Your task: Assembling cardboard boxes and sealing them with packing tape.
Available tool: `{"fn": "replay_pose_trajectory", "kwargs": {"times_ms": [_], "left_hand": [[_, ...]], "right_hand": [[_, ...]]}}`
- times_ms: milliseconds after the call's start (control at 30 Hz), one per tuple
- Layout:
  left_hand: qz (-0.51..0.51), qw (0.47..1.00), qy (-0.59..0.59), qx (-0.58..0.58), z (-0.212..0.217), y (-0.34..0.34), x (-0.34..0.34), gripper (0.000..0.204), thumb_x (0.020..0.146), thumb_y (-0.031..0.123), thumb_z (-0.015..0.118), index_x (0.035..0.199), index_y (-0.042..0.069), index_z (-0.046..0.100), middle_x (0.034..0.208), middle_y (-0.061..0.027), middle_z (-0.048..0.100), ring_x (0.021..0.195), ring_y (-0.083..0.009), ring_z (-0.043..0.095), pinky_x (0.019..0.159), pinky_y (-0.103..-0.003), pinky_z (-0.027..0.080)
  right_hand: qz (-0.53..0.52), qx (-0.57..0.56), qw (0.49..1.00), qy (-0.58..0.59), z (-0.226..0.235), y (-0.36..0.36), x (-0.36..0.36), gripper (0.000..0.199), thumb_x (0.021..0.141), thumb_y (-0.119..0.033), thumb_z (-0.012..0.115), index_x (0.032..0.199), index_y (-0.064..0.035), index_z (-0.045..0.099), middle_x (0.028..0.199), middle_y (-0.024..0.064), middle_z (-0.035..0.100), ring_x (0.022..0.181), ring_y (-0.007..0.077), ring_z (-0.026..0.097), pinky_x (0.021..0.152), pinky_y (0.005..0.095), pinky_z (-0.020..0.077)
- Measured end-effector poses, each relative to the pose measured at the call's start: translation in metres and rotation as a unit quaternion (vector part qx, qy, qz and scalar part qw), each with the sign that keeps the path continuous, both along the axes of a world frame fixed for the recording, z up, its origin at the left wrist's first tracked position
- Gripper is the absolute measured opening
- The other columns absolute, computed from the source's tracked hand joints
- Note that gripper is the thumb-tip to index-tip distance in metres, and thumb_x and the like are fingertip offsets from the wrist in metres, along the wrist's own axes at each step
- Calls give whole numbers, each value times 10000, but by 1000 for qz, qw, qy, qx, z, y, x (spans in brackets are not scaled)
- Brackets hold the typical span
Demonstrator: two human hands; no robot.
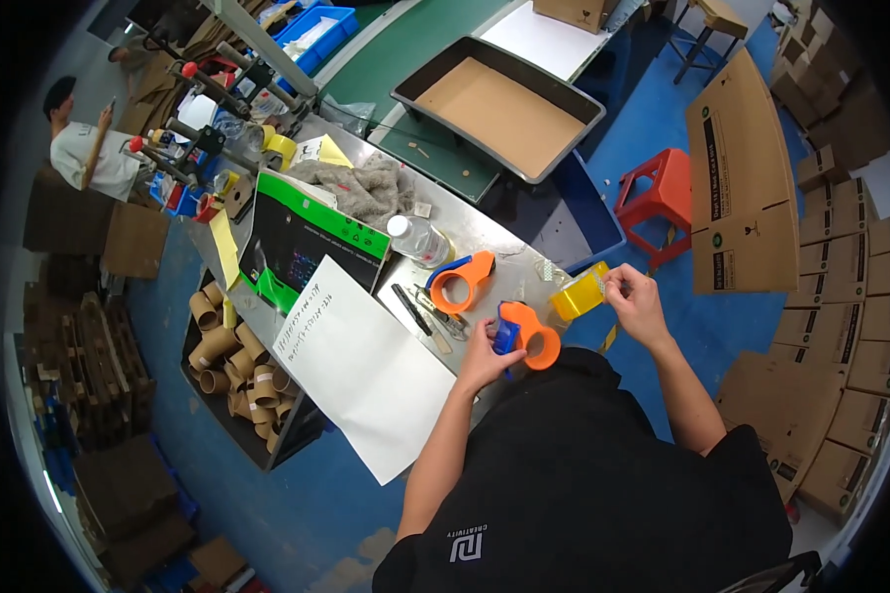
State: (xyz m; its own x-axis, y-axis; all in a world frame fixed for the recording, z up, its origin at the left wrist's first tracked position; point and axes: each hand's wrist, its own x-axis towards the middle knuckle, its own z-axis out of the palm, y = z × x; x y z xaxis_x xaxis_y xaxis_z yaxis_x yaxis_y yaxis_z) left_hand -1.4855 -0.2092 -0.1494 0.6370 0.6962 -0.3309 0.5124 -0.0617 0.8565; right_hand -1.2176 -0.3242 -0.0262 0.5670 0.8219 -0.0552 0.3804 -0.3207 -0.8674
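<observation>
My left hand (481, 360) is closed round the blue part of an orange-and-blue tape dispenser (541, 348), close to my body. The dispenser's orange ring looks to have no roll on it. At the table's right corner, my right hand (637, 306) pinches the edge of a roll of yellow tape (578, 295). Whether the roll also rests on the table I cannot tell. A second orange tape dispenser (476, 274) lies on the metal table, beyond my left hand. Beside it are a clear bottle with a white cap (417, 240) and a black pen (411, 308).
A large white sheet with handwriting (366, 371) overhangs the table's near edge, by a black-and-green box (311, 237). Cardboard tubes fill a dark bin (277, 447) at left. Beyond stand a black tray (504, 104), a red stool (660, 198) and cartons (742, 178). Another person (89, 148) stands far left.
</observation>
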Motion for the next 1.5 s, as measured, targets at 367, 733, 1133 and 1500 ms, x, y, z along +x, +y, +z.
{"fn": "replay_pose_trajectory", "kwargs": {"times_ms": [367,733,1133,1500], "left_hand": [[-202,900,-68,380,98,-23,-15,815,609,141,796,1367,76,504,1224,-113,497,1113,-316,478,974,-431,393],[-229,883,-103,397,84,-23,-26,621,762,236,704,1340,68,553,1240,-104,516,1126,-287,494,974,-418,413],[-118,947,-29,298,61,-13,-36,944,549,114,851,1394,31,440,1338,-171,481,1142,-357,498,997,-434,395],[-34,988,-119,96,57,-18,-36,855,603,80,852,1331,44,403,1234,-142,544,1174,-295,526,992,-390,440]], "right_hand": [[-13,59,969,238,-21,10,-44,81,937,-72,562,883,-14,573,956,15,617,785,33,499,711,196,417],[73,73,903,416,-78,-7,-59,121,928,-112,602,844,-47,544,996,24,602,864,67,495,807,234,420],[170,1,893,417,-103,-14,-71,131,943,-94,596,845,-31,537,989,45,588,882,67,496,786,222,409],[275,25,947,161,3,21,-73,108,833,-85,629,825,5,571,782,76,602,737,173,602,680,308,499]]}}
